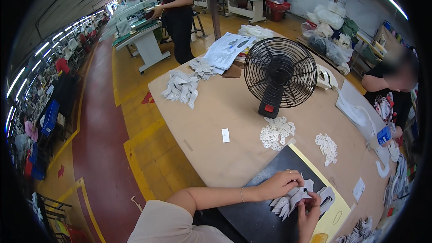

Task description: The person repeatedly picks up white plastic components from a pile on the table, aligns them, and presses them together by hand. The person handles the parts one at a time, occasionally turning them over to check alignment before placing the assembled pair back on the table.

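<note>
My left hand [281, 183], with a ring and a bracelet on its arm, reaches in over a dark flat board [256, 220]. Its fingers are bent down onto a loose stack of grey cut pieces [282, 206], which look like fabric or leather. My right hand [309, 210] pinches the near side of one grey piece, thumb and fingers close together. More grey cut pieces [327, 198] lie right beside it. The fingers partly hide the pieces between my hands. Under the board's right side shows a yellow sheet [338, 215].
A black fan [280, 74] stands on the brown-covered table [211, 139]. Small white pieces [276, 132] lie in piles near it. Grey strips [181, 87] and printed sheets [228, 49] are at the far side. A person [396, 85] holding a bottle [384, 136] sits at the right.
</note>
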`<state>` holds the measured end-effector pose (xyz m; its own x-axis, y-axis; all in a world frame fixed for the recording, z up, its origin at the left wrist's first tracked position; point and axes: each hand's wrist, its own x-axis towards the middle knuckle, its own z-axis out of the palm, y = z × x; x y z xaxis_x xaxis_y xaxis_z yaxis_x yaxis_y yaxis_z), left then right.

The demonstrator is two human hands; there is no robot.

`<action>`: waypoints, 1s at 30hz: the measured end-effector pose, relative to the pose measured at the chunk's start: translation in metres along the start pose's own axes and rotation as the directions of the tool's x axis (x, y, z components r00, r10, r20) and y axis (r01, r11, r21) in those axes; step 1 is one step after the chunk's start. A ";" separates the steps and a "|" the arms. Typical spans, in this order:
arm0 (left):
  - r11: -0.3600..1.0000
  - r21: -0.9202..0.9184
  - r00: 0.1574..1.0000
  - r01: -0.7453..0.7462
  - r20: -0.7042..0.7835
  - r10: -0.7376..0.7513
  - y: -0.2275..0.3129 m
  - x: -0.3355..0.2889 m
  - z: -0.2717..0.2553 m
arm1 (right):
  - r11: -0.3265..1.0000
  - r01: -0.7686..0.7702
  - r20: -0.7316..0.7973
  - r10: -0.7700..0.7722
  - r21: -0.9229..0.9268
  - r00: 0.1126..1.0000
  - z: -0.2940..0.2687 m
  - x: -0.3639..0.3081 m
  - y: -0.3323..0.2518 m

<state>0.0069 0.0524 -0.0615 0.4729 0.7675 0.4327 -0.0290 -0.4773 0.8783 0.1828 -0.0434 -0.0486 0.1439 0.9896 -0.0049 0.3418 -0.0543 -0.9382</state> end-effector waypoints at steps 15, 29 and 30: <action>0.846 -0.292 0.884 0.446 0.293 -0.364 0.026 -0.002 -0.007 | 0.965 0.004 -0.058 0.012 0.264 0.998 0.001 -0.005 0.000; 0.672 -0.596 0.889 0.441 0.184 -0.420 0.073 0.015 0.006 | 0.882 -0.028 0.013 0.025 0.471 1.000 -0.023 -0.014 -0.040; 0.687 -0.578 0.891 0.441 0.189 -0.413 0.078 0.016 0.006 | 0.875 -0.009 0.014 0.003 0.484 1.000 -0.023 -0.016 -0.040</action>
<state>0.0178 0.0254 0.0126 0.6001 0.7998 -0.0159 -0.3199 0.2582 0.9116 0.1880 -0.0598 -0.0029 0.1313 0.9913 -0.0123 -0.1522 0.0079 -0.9883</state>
